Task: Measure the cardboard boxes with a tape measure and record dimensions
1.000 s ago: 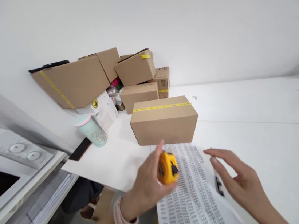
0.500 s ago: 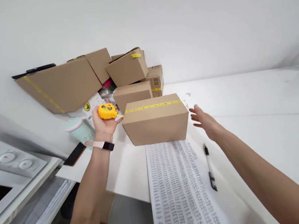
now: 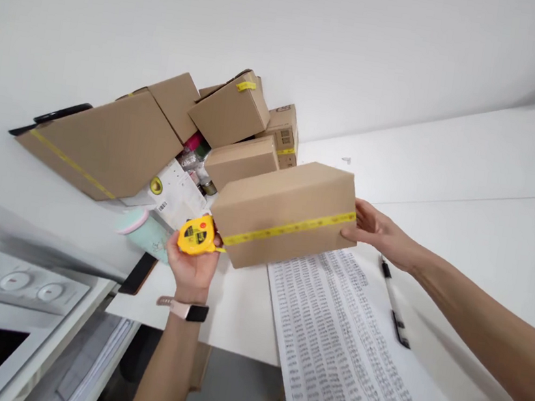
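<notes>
My left hand [image 3: 192,269] holds a yellow tape measure [image 3: 196,235] in its palm, with a short yellow end of tape reaching the near-left corner of a cardboard box [image 3: 287,200]. Its fingers go behind the box's left end, partly hidden. At the other end, my right hand [image 3: 375,233] grips the box, thumb on the front face and fingers round the right side. The box is tilted, so the yellow strip along it faces me. Beneath it lies a printed sheet [image 3: 341,348], and a black-and-white pen [image 3: 394,303] is to the right.
Several cardboard boxes [image 3: 112,140] are piled against the wall at the back left. A mint tumbler [image 3: 145,232] with a pink rim lies by my left hand. A white appliance [image 3: 14,285] stands lower left. The white table [image 3: 470,234] extends right.
My right hand has moved in and taken hold of the box's right end. The box has turned, bringing its yellow strip from the top to the front. My left hand has come lower with the tape measure.
</notes>
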A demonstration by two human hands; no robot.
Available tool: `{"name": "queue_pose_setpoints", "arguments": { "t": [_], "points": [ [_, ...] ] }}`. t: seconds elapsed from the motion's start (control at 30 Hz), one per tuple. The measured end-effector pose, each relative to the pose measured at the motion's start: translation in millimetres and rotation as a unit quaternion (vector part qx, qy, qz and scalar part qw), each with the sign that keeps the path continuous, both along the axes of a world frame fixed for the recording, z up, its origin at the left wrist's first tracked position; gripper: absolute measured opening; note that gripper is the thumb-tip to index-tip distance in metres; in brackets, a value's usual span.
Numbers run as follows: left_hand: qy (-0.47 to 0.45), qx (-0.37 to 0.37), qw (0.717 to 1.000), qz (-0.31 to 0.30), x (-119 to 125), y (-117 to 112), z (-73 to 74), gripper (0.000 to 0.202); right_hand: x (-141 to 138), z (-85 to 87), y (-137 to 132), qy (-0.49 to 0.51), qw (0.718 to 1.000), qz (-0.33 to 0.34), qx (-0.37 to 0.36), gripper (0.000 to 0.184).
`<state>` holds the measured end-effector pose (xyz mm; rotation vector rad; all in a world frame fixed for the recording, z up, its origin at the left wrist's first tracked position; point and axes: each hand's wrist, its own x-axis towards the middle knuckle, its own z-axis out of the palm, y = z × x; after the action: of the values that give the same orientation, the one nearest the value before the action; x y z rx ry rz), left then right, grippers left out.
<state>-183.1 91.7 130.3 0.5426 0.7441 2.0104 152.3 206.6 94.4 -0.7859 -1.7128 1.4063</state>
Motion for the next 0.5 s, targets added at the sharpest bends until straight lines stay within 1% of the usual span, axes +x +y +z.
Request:
{"name": "queue_pose_setpoints", "arguments": {
  "t": [0.07,0.13,0.2,0.23,0.27,0.3,0.33,0.37,0.4,0.43,0.47,0.5],
  "points": [
    [-0.008,-0.026,1.0,-0.007,6.2,-9.1,-16.7,0.028,2.4,-16.2,-1.9,0.003,1.0,0.005,0.001,0.076],
    [-0.009,-0.061,0.998,-0.014,8.7,-14.0,-31.7,0.029,3.9,-31.7,-3.1,-0.002,1.0,-0.002,0.006,0.072],
    [0.021,-0.085,0.996,-0.004,7.0,-16.0,-39.3,0.032,9.0,-44.8,-4.2,-0.029,0.999,-0.009,0.021,0.066],
    [0.049,-0.087,0.995,0.014,5.2,-16.4,-39.0,0.033,13.8,-50.0,-4.9,-0.055,0.998,-0.023,0.033,0.062],
    [0.087,-0.08,0.992,0.039,3.6,-16.7,-35.7,0.035,20.1,-54.2,-6.0,-0.091,0.993,-0.052,0.045,0.058],
    [0.136,-0.065,0.986,0.066,2.6,-16.6,-29.5,0.037,27.5,-57.2,-7.8,-0.141,0.984,-0.097,0.055,0.052],
    [0.192,-0.046,0.976,0.094,2.8,-15.9,-21.0,0.04,35.4,-59.2,-10.4,-0.204,0.965,-0.152,0.06,0.044],
    [0.255,-0.028,0.96,0.116,4.5,-14.3,-10.8,0.043,42.8,-60.1,-14.0,-0.276,0.938,-0.203,0.059,0.037],
    [0.321,-0.014,0.938,0.129,7.8,-11.4,0.2,0.048,49.1,-60.2,-18.5,-0.346,0.905,-0.241,0.053,0.034],
    [0.388,-0.008,0.911,0.136,12.5,-7.2,11.2,0.053,53.6,-59.9,-23.8,-0.407,0.874,-0.259,0.046,0.036],
    [0.458,-0.009,0.879,0.135,18.6,-1.6,21.2,0.056,55.9,-59.5,-29.7,-0.456,0.85,-0.26,0.042,0.041],
    [0.523,-0.01,0.842,0.131,25.5,5.3,29.7,0.058,56.0,-59.3,-35.6,-0.49,0.835,-0.246,0.041,0.044]
  ]
}}
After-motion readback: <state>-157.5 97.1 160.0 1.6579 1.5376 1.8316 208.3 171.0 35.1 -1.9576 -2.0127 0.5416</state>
